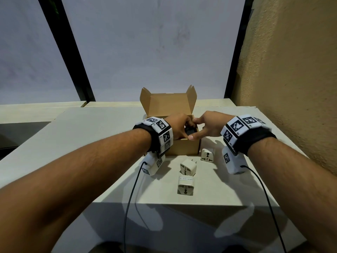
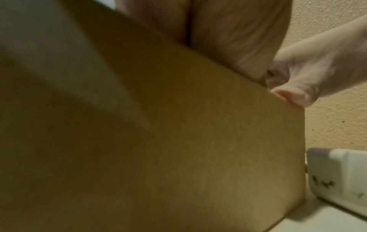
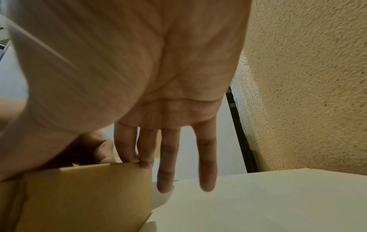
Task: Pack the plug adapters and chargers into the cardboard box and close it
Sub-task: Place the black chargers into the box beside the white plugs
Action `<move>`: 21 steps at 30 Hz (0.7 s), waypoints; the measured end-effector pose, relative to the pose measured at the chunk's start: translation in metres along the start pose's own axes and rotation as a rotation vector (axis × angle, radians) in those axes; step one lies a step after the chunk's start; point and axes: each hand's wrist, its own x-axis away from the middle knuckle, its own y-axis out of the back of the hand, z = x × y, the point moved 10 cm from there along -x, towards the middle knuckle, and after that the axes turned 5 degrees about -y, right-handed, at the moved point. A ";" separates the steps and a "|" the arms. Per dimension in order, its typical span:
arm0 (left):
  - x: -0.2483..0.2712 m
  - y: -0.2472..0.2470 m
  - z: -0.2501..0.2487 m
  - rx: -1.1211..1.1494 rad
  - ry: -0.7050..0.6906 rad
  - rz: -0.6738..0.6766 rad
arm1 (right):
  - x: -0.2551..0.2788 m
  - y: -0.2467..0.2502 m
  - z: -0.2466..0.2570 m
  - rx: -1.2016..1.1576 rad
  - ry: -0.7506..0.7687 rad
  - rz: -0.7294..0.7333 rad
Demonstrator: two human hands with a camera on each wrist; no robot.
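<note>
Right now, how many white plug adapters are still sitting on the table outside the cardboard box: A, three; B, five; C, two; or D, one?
A: three white plug adapters lie on the table in front of the cardboard box, one near its right corner, one in the middle and one nearest the camera.

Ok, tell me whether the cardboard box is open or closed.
Open. The cardboard box has its lid standing upright at the back, side flaps raised, and both hands reach into the top.

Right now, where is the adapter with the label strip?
In the head view the labelled adapter lies nearest the table's front edge, just in front of another white adapter.
</note>
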 end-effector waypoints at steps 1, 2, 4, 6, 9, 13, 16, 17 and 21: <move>0.000 0.000 0.000 0.007 -0.005 0.000 | 0.000 0.000 0.000 0.001 -0.002 0.000; 0.001 0.000 0.000 0.010 -0.009 0.001 | -0.001 0.000 -0.001 0.002 -0.004 0.000; 0.001 0.001 0.000 0.016 -0.015 0.007 | -0.002 0.000 -0.001 0.006 -0.007 0.002; 0.001 0.000 0.000 0.013 -0.018 0.032 | -0.002 0.000 -0.001 0.003 -0.010 0.002; 0.000 0.000 0.002 0.031 -0.008 0.060 | -0.002 0.000 -0.001 -0.007 -0.010 -0.002; -0.001 0.000 0.004 0.042 -0.010 0.053 | 0.001 0.001 -0.001 -0.018 -0.003 -0.006; -0.001 -0.002 0.006 0.037 -0.016 0.068 | 0.002 0.001 -0.001 -0.019 -0.011 -0.006; -0.001 -0.002 0.007 0.042 -0.011 0.077 | 0.002 0.001 -0.001 -0.023 -0.013 -0.005; -0.001 -0.006 0.012 0.025 0.016 0.141 | 0.002 0.001 -0.003 -0.040 -0.026 -0.004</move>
